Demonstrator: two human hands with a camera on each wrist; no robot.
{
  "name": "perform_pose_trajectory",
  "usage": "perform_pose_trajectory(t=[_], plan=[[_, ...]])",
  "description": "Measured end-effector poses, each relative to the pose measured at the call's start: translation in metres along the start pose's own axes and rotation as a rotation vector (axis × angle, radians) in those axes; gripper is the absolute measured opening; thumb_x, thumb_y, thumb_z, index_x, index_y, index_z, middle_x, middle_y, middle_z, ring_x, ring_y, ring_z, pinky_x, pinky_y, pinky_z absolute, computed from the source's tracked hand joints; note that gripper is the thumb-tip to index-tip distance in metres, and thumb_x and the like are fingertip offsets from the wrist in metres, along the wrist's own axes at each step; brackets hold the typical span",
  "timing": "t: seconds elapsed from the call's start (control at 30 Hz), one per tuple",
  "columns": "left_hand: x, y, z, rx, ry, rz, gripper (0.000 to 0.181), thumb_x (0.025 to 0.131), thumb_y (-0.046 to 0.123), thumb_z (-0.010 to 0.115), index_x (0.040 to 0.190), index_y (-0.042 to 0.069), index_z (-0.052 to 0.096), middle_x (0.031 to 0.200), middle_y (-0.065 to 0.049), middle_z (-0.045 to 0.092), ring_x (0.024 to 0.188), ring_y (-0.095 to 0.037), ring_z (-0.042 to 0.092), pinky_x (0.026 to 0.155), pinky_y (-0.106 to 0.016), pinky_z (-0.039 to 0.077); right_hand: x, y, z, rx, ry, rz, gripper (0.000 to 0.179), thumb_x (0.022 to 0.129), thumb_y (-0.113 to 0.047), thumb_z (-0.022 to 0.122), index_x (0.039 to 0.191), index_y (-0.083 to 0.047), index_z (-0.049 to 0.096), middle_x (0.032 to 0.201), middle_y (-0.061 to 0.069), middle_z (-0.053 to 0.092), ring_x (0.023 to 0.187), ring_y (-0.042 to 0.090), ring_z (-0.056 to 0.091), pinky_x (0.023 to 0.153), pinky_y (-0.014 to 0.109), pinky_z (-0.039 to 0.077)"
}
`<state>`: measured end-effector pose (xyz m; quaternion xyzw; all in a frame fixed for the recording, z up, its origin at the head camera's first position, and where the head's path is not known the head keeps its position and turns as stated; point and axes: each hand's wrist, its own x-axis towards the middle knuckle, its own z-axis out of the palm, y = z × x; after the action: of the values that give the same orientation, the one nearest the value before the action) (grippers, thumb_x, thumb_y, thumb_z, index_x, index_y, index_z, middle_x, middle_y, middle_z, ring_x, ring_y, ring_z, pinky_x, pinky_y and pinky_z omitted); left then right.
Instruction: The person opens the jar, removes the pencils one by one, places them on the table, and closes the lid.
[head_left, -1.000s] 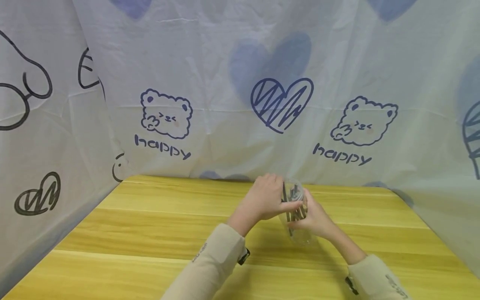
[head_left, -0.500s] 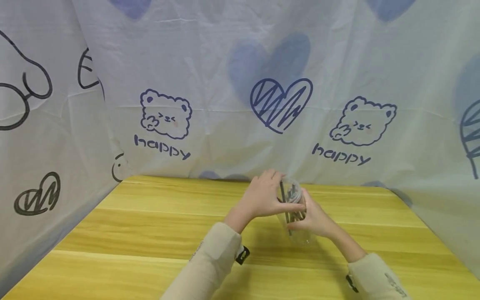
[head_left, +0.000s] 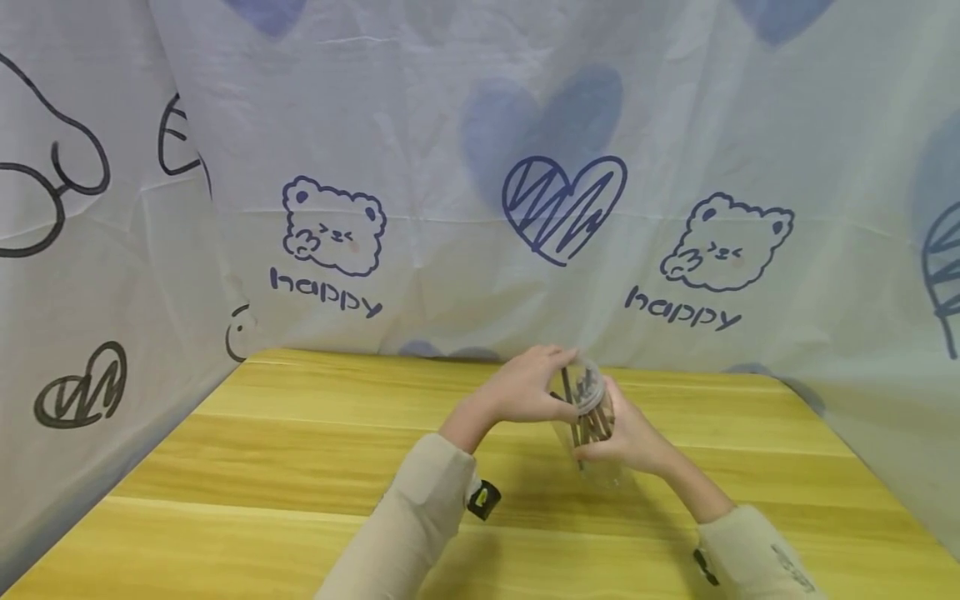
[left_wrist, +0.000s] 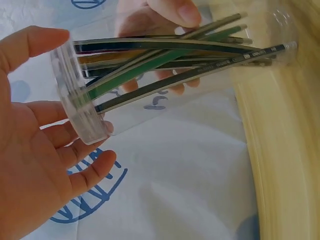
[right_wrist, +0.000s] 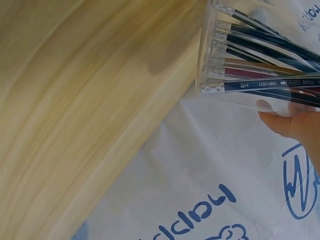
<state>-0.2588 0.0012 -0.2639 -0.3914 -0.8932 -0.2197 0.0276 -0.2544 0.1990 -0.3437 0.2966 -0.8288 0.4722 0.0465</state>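
A clear plastic jar (head_left: 600, 475) stands tilted over the far part of the table, its lid end up. Several pencils (left_wrist: 145, 69) lie slantwise inside, mostly dark, one green; some have metal-banded ends (right_wrist: 215, 87) near the jar's base. My left hand (head_left: 525, 387) holds the clear lid (left_wrist: 82, 115) by its rim, thumb on one side and fingers on the other, the little finger free. From the right, my right hand (head_left: 637, 433) grips the jar's body. Whether the base touches the table cannot be made out.
The wooden-patterned table (head_left: 300, 467) runs back to a white cloth (head_left: 450, 275) printed with bears, hearts and the word happy. Another cloth wall (head_left: 150, 275) hangs along the left side.
My left thumb has drawn back from across the jar to the lid's near edge, and the left wrist has turned and shifted slightly left. The right hand stays on the jar.
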Motion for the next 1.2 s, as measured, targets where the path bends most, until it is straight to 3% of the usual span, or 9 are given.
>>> perform_pose_trajectory(t=[0.2, 0.3, 0.43, 0.53, 0.7, 0.83, 0.97, 1.1, 1.2], plan=[[0.0, 0.002, -0.001, -0.024, -0.008, -0.023, 0.082, 0.073, 0.04, 0.068, 0.139, 0.008, 0.03, 0.139, -0.008, 0.034, 0.125, -0.022, 0.031, 0.101, -0.04, 0.028, -0.002, -0.001, -0.001, 0.023, -0.003, -0.011, 0.097, 0.061, -0.009, 0.079, 0.135, 0.0, 0.017, 0.126, 0.028, 0.038, 0.107, 0.041, 0.046, 0.087, 0.049, 0.042], [0.0, 0.002, -0.001, 0.003, 0.012, -0.024, 0.081, 0.074, 0.047, 0.067, 0.138, 0.009, 0.034, 0.136, -0.01, 0.039, 0.122, -0.022, 0.037, 0.099, -0.038, 0.032, -0.002, 0.0, -0.001, 0.037, -0.006, -0.021, 0.095, 0.062, -0.007, 0.078, 0.135, 0.0, 0.018, 0.126, 0.027, 0.039, 0.107, 0.041, 0.046, 0.087, 0.048, 0.042], [0.002, 0.003, 0.004, 0.061, 0.105, -0.052, 0.07, 0.07, 0.057, 0.065, 0.119, 0.009, 0.054, 0.107, -0.004, 0.058, 0.095, -0.016, 0.053, 0.079, -0.028, 0.046, -0.001, 0.001, 0.0, 0.045, -0.004, -0.025, 0.093, 0.061, -0.005, 0.078, 0.133, 0.003, 0.02, 0.123, 0.025, 0.042, 0.106, 0.039, 0.047, 0.087, 0.047, 0.042], [0.004, 0.005, 0.01, 0.085, 0.184, -0.117, 0.061, 0.066, 0.063, 0.064, 0.095, 0.009, 0.057, 0.081, 0.002, 0.054, 0.07, -0.012, 0.051, 0.056, -0.022, 0.044, -0.002, 0.001, 0.0, 0.038, -0.004, -0.019, 0.094, 0.062, -0.005, 0.078, 0.134, 0.001, 0.019, 0.124, 0.025, 0.042, 0.107, 0.04, 0.046, 0.087, 0.048, 0.042], [0.007, 0.012, 0.018, 0.15, 0.271, -0.227, 0.064, 0.065, 0.069, 0.057, 0.082, 0.007, 0.052, 0.07, 0.0, 0.049, 0.057, -0.013, 0.047, 0.044, -0.022, 0.039, -0.003, 0.003, -0.002, 0.013, -0.01, -0.011, 0.097, 0.064, -0.008, 0.077, 0.137, -0.003, 0.015, 0.131, 0.027, 0.035, 0.115, 0.045, 0.037, 0.09, 0.056, 0.035], [0.008, 0.015, 0.021, 0.235, 0.307, -0.244, 0.066, 0.066, 0.075, 0.05, 0.076, 0.009, 0.052, 0.066, 0.0, 0.048, 0.053, -0.012, 0.046, 0.041, -0.022, 0.038, -0.003, 0.004, -0.003, 0.005, -0.014, -0.006, 0.1, 0.065, -0.01, 0.077, 0.14, -0.003, 0.01, 0.137, 0.026, 0.026, 0.119, 0.046, 0.03, 0.091, 0.061, 0.029], [0.009, 0.013, 0.021, 0.269, 0.321, -0.197, 0.074, 0.066, 0.076, 0.048, 0.092, 0.008, 0.059, 0.079, -0.002, 0.055, 0.065, -0.013, 0.051, 0.049, -0.022, 0.043, -0.003, 0.004, -0.004, 0.01, -0.016, -0.011, 0.102, 0.066, -0.009, 0.077, 0.14, -0.002, 0.007, 0.137, 0.026, 0.024, 0.12, 0.046, 0.029, 0.092, 0.061, 0.028], [0.007, 0.007, 0.019, 0.175, 0.292, -0.13, 0.084, 0.066, 0.071, 0.056, 0.122, 0.007, 0.052, 0.108, -0.004, 0.055, 0.088, -0.015, 0.052, 0.067, -0.026, 0.048, -0.001, 0.004, -0.004, -0.002, -0.022, -0.037, 0.098, 0.064, -0.009, 0.077, 0.138, 0.0, 0.013, 0.131, 0.024, 0.034, 0.117, 0.042, 0.036, 0.093, 0.059, 0.029], [0.005, 0.005, 0.016, 0.113, 0.262, -0.079, 0.084, 0.066, 0.065, 0.063, 0.126, 0.008, 0.049, 0.115, -0.005, 0.053, 0.094, -0.015, 0.052, 0.074, -0.027, 0.047, -0.001, 0.005, -0.005, -0.004, -0.016, -0.041, 0.096, 0.062, -0.009, 0.078, 0.136, -0.001, 0.017, 0.128, 0.022, 0.039, 0.114, 0.038, 0.04, 0.094, 0.057, 0.03]])
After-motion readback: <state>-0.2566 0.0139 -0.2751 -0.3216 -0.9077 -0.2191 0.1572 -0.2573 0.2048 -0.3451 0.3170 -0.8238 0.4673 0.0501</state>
